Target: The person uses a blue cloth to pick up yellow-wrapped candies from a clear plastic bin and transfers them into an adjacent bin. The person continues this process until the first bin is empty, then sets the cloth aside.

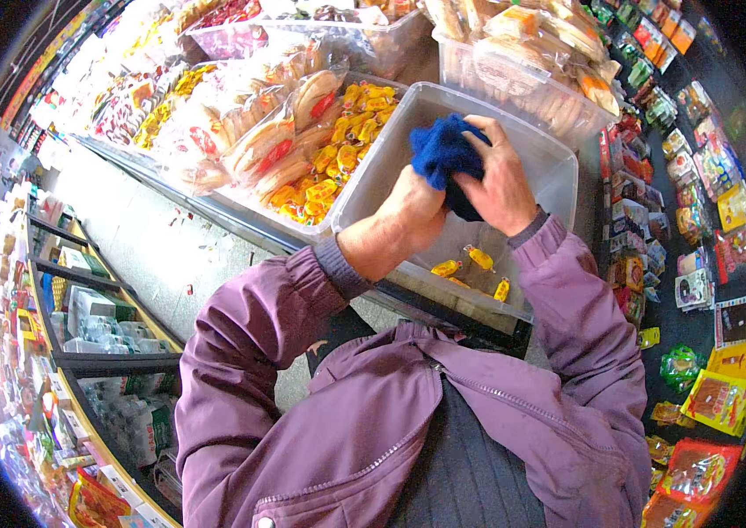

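Note:
My left hand (412,208) and my right hand (503,178) come together on a bunched blue knit cloth (442,146), possibly a glove. My right thumb and fingers pinch its right side. The fingers of my left hand are mostly hidden behind or under the fabric, and a darker part hangs below. Both hands are over a clear plastic bin (548,155). Several yellow-wrapped candies (480,258) lie on the bin's floor, near the side closest to me.
Left of the bin, another plastic bin holds more yellow-wrapped candies (346,158) and bagged flat breads (274,148). A bin of packaged baked goods (525,79) stands behind to the right. Shelves with packets (713,402) flank the right; a black-framed rack (116,363) stands left.

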A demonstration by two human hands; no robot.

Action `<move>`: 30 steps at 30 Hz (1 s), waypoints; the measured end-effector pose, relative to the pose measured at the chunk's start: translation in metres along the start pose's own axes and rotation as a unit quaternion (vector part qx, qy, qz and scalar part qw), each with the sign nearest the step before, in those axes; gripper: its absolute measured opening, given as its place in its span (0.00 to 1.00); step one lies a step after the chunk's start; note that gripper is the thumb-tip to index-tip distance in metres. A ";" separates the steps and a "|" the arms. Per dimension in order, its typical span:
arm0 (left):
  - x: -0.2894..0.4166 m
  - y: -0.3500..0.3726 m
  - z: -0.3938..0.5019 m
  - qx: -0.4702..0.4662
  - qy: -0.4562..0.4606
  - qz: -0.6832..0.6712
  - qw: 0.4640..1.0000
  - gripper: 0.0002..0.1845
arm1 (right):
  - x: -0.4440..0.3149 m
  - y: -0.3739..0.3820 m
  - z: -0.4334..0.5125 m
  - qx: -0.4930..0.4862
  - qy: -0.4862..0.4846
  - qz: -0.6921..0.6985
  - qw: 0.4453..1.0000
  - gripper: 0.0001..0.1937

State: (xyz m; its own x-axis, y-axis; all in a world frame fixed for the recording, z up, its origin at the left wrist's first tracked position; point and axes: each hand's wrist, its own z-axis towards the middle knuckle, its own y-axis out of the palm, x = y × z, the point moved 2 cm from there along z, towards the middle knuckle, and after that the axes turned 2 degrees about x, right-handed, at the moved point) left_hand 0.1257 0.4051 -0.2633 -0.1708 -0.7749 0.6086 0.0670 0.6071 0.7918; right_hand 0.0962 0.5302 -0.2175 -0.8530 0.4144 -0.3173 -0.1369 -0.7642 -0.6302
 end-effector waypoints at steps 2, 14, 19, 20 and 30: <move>0.000 0.001 -0.011 0.071 0.034 0.152 0.985 0.07 | 0.004 0.005 -0.001 -0.013 0.054 0.040 0.998 0.25; 0.139 -0.034 -0.075 0.146 0.284 0.829 0.460 0.17 | 0.035 -0.001 -0.006 0.039 0.125 -0.027 0.991 0.22; 0.120 -0.027 -0.060 0.031 0.245 0.657 0.712 0.15 | 0.037 -0.003 -0.002 0.106 0.141 -0.017 0.984 0.20; 0.104 -0.022 -0.048 -0.029 0.149 0.719 0.678 0.16 | 0.040 -0.004 -0.001 0.104 0.150 -0.028 0.983 0.20; -0.105 -0.040 0.026 -0.466 0.209 0.809 0.291 0.21 | 0.056 -0.004 -0.012 0.081 0.168 -0.053 0.981 0.22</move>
State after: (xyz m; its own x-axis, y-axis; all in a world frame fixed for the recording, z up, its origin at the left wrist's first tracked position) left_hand 0.1156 0.4666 -0.3602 0.9469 0.3208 0.0222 -0.0023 0.0759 -0.9971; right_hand 0.0550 0.5623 -0.2414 -0.6197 0.6144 -0.4883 -0.3178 -0.7654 -0.5597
